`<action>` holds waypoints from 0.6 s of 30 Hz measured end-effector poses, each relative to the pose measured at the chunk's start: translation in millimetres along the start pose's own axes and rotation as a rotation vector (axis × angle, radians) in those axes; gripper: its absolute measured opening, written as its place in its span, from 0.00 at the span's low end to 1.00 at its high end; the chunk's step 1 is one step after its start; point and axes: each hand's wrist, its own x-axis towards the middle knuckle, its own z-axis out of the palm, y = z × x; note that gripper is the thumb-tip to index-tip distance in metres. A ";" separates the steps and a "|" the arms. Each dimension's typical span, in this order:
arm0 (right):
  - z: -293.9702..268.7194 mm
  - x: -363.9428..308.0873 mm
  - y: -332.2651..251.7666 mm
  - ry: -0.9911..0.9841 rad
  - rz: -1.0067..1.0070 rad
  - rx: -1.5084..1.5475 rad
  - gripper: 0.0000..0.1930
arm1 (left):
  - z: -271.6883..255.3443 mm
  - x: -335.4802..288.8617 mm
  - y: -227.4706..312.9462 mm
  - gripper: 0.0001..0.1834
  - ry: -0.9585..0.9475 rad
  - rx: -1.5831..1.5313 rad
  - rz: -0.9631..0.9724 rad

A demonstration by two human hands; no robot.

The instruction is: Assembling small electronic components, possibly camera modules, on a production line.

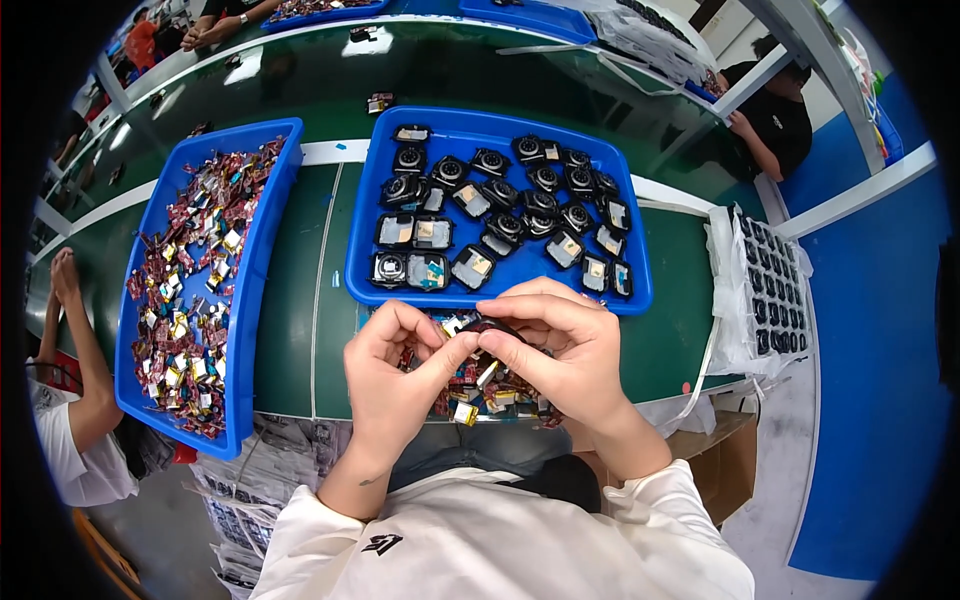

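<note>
My left hand [392, 368] and my right hand [570, 350] meet over the table's near edge. Between their thumbs and fingertips is a black watch case [494, 326], mostly covered by the fingers. Under it lies a pile of small red circuit boards with batteries [468, 408], partly hidden by both hands. Just beyond stands a blue tray [460, 128] of black square watch cases [503, 226]. Some show a round back, others an open inside with pale and silver parts.
A second blue tray [254, 270], heaped with circuit boards and batteries, sits at the left. White-wrapped foam trays of black parts [772, 285] lie on the right. A cardboard box [728, 462] is below the edge. Co-workers sit left, right and across the green conveyor [440, 70].
</note>
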 end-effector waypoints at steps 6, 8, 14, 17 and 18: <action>-46.0 88.3 -1.5 -0.003 -0.033 -0.005 0.07 | -22.2 4.3 -5.1 0.09 0.145 0.081 0.161; -82.0 138.6 11.0 0.195 -0.095 -0.212 0.08 | -34.9 3.5 -7.9 0.10 0.173 0.110 0.107; -187.4 241.1 99.7 0.498 0.374 -0.479 0.09 | -60.8 -11.2 -21.8 0.13 0.225 0.202 0.022; -205.2 257.6 126.8 0.536 0.576 -0.572 0.09 | -57.3 -5.9 -18.0 0.07 0.279 0.241 0.005; -211.9 259.5 135.7 0.535 0.585 -0.569 0.09 | -58.1 -4.0 -16.7 0.07 0.277 0.246 -0.002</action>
